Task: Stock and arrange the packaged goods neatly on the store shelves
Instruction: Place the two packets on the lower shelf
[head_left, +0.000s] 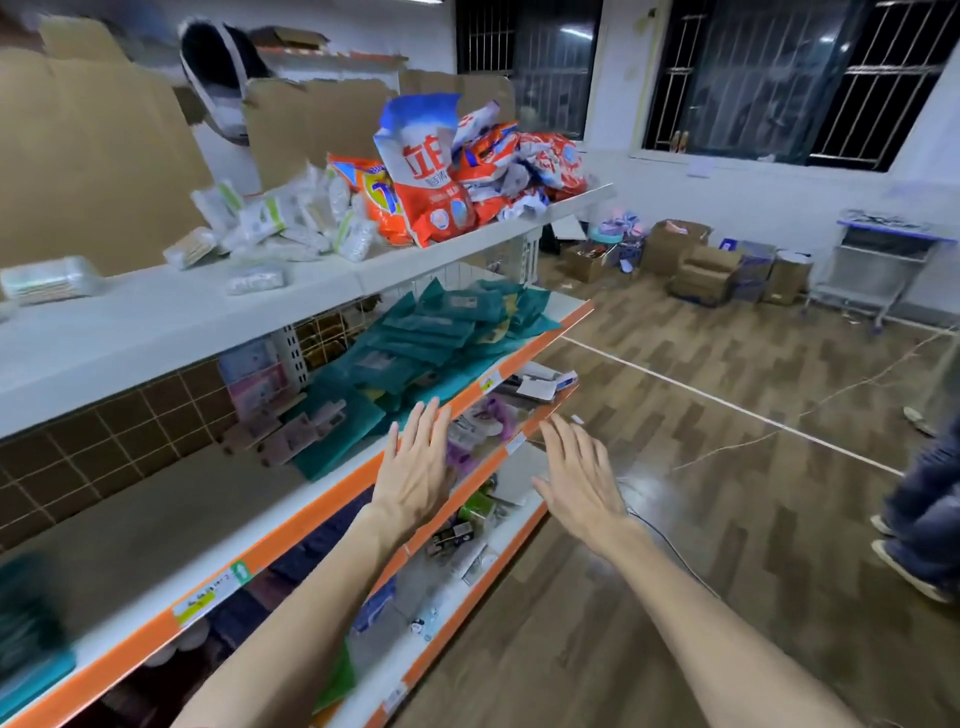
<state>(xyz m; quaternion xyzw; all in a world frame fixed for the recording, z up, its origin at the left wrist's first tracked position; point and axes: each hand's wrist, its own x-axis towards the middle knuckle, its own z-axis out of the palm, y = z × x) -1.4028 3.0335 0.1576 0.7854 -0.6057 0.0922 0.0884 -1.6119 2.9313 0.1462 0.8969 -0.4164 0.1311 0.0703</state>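
Two bare arms reach out from the bottom. The left hand (415, 467) is flat, with its fingers straight. It holds nothing and is up by the orange edge of the middle shelf (291, 535). The right hand (579, 478) is flat too, with its fingers spread a little. It holds nothing and is out over the wooden floor (727, 519), just beside the lower shelves.

Below the hands, small mixed things (467, 525) lie on a lower shelf. On the middle shelf, past the left hand, teal packets (431, 338) lie in a messy heap, with pink boxes (254, 384) to their left.

Higher up, the top shelf (208, 312) holds small white packets (291, 223) and a tumbled pile of orange soap bags (441, 192).

Far away, cardboard boxes (691, 260) sit by the wall under dark barred windows (779, 78). Someone's legs (924, 499) are at the right edge.
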